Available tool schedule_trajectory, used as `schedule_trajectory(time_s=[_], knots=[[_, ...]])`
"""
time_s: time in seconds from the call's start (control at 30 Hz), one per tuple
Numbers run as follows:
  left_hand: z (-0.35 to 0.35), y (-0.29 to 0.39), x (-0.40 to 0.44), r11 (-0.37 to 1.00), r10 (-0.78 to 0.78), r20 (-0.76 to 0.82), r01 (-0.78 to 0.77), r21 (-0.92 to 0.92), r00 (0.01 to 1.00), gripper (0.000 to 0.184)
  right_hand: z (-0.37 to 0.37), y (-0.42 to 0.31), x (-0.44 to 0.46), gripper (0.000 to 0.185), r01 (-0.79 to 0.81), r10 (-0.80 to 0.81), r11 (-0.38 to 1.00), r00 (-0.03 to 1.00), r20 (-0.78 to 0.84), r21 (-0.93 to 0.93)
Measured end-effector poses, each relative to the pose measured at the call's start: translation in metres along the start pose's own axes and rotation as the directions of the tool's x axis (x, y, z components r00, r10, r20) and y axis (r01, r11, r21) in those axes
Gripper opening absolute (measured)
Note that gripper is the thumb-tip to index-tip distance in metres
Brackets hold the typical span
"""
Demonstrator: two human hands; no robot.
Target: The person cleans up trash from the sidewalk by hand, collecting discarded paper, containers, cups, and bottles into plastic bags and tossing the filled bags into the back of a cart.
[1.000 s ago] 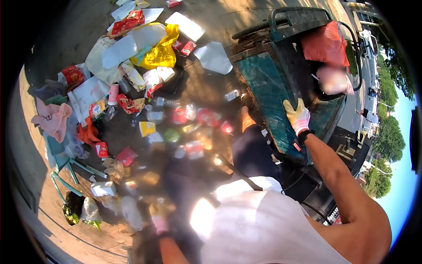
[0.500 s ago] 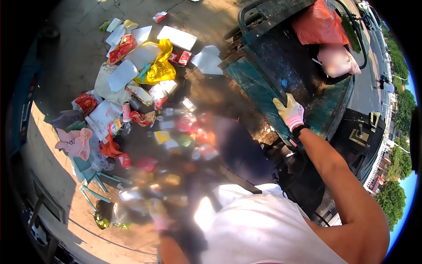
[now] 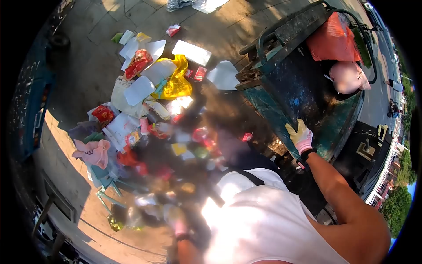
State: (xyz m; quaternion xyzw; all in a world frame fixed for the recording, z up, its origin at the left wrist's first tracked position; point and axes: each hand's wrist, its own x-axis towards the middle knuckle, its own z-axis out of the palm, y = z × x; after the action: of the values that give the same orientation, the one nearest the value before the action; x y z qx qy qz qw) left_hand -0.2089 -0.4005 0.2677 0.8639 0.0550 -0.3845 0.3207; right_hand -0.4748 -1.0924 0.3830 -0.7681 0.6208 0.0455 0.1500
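Shifted since half a second ago: the knee (image 3: 250,156) in dark trousers, now clear of one red packet (image 3: 247,137), which lies on the ground beside the cart; the whole spread also sits lower and further right in the head view

Item, right hand (image 3: 300,136): gloved, yellow at the tips, pink and white behind, black band at the wrist; laid on the near rim of the cart (image 3: 292,90), two digits spread apart; whether the rest of the fingers hook over the rim I cannot tell

Item, left hand (image 3: 176,216): gloved, held low at the edge of the litter, badly blurred; whether its fingers are released, clenched or grasping something I cannot tell from where I stand; nearest to it, a pale blurred piece of plastic (image 3: 153,211) and a white box (image 3: 145,200)

Item, cart: green sides, worn dark bed; at one end a large red bag (image 3: 334,39), with a rounded pink bag (image 3: 347,78) just beside it

Item, litter on the paving (image 3: 107,22): a yellow bag (image 3: 177,83) among white sheets; near it a white foam slab (image 3: 191,52) and a red carton (image 3: 201,74); one pale sheet (image 3: 224,75) near the cart's corner

Item, teal stool (image 3: 99,176): a crumpled pink bag (image 3: 93,153) against its top; near its legs, a clear bag (image 3: 133,218)
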Motion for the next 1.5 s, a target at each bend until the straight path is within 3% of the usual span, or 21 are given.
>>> schedule_trajectory(time_s=[0.13,0.2,0.27,0.33,0.4,0.47,0.57,0.67,0.7,0.77,0.87,0.97,1.0,1.07,1.1,1.2,1.23,1.3,1.4,1.47,1.5], knots=[[-0.013,0.036,-0.009,0.986,-0.15,-0.029,0.151,0.064,0.988,0.056,0.0,-0.001,-0.007,0.053,-0.002,0.002,0.999,1.0,-0.015,-0.038],[-0.02,0.054,-0.021,0.992,-0.094,-0.031,0.092,-0.083,0.995,0.056,-0.004,-0.004,-0.007,0.054,0.005,-0.006,0.999,1.0,-0.012,-0.049],[-0.04,0.078,-0.035,0.951,0.161,-0.021,-0.149,0.271,0.987,0.05,-0.003,0.0,-0.008,0.059,-0.018,0.019,0.998,1.0,0.005,-0.058],[-0.059,0.066,-0.042,0.982,-0.18,-0.046,0.182,0.043,0.983,0.047,0.002,0.008,-0.007,0.07,-0.031,0.036,0.992,0.999,0.04,-0.125],[-0.084,0.072,-0.079,0.964,0.042,0.058,-0.056,0.259,0.997,0.044,0.001,0.004,-0.011,0.074,-0.034,0.037,0.989,0.999,0.016,-0.143],[-0.101,0.102,-0.108,0.921,-0.385,0.022,0.382,0.076,0.923,0.041,-0.002,0.002,-0.013,0.077,-0.058,0.067,0.983,0.997,0.047,-0.175],[-0.166,-0.1,-0.08,0.97,-0.151,-0.157,0.177,0.167,0.976,0.029,0.001,0.008,-0.014,0.077,-0.032,0.038,0.983,0.999,0.026,-0.183],[-0.148,0.002,-0.132,0.971,-0.157,-0.05,0.163,0.174,0.986,0.026,-0.002,0.004,-0.012,0.076,-0.034,0.043,0.981,0.998,0.045,-0.189],[-0.142,-0.004,-0.137,0.979,-0.082,-0.109,0.1,0.179,0.991,0.028,0.006,0.011,-0.01,0.077,-0.02,0.02,0.98,1.0,-0.003,-0.196],[-0.14,0.014,-0.139,0.885,-0.084,0.079,0.038,0.465,0.993,0.03,0.006,0.009,-0.008,0.079,-0.044,0.048,0.98,0.999,0.019,-0.193],[-0.128,-0.016,-0.136,0.959,-0.066,0.078,0.042,0.281,0.995,0.03,0.007,0.007,-0.008,0.081,-0.043,0.051,0.982,0.998,0.038,-0.185],[-0.104,-0.039,-0.13,0.984,-0.161,0.013,0.162,-0.068,0.987,0.03,0.003,0.007,-0.006,0.079,-0.041,0.048,0.983,0.998,0.034,-0.182],[-0.113,-0.062,-0.124,0.954,-0.212,0.085,0.225,-0.199,0.974,0.03,0.003,0.005,-0.007,0.078,-0.041,0.048,0.984,0.998,0.035,-0.175],[-0.107,-0.097,-0.121,0.99,-0.088,0.138,0.102,-0.1,0.987,0.031,0.002,0.006,-0.007,0.076,-0.037,0.042,0.989,0.999,0.031,-0.145],[-0.094,-0.099,-0.125,0.987,0.08,0.15,-0.099,0.126,0.985,0.031,0.001,0.006,-0.007,0.076,-0.033,0.039,0.991,0.998,0.044,-0.131],[-0.052,-0.09,-0.162,0.938,0.134,0.164,-0.178,0.296,0.977,0.038,0.003,0.014,-0.004,0.072,0.011,-0.008,0.996,0.999,0.037,-0.091],[-0.031,-0.087,-0.174,0.963,0.1,0.072,-0.115,0.242,0.992,0.038,0.004,0.017,-0.003,0.071,0.023,-0.02,0.995,0.999,0.04,-0.093],[-0.003,-0.083,-0.18,0.989,-0.038,0.083,0.026,0.147,0.996,0.036,-0.005,0.013,0.0,0.069,-0.026,0.03,0.999,0.988,0.153,-0.024],[0.045,-0.076,-0.198,0.974,-0.189,0.072,0.197,-0.116,0.979,0.03,-0.005,0.019,-0.004,0.067,0.02,-0.014,0.998,0.993,0.113,-0.052],[0.05,-0.096,-0.19,0.978,-0.203,0.249,0.209,0.005,0.947,0.024,-0.001,0.026,-0.008,0.068,0.017,-0.01,0.998,0.994,0.113,-0.059],[0.051,-0.074,-0.194,0.946,-0.271,0.222,0.302,-0.121,0.937,0.022,0.0,0.026,-0.005,0.068,0.021,-0.015,0.998,0.995,0.103,-0.061]])
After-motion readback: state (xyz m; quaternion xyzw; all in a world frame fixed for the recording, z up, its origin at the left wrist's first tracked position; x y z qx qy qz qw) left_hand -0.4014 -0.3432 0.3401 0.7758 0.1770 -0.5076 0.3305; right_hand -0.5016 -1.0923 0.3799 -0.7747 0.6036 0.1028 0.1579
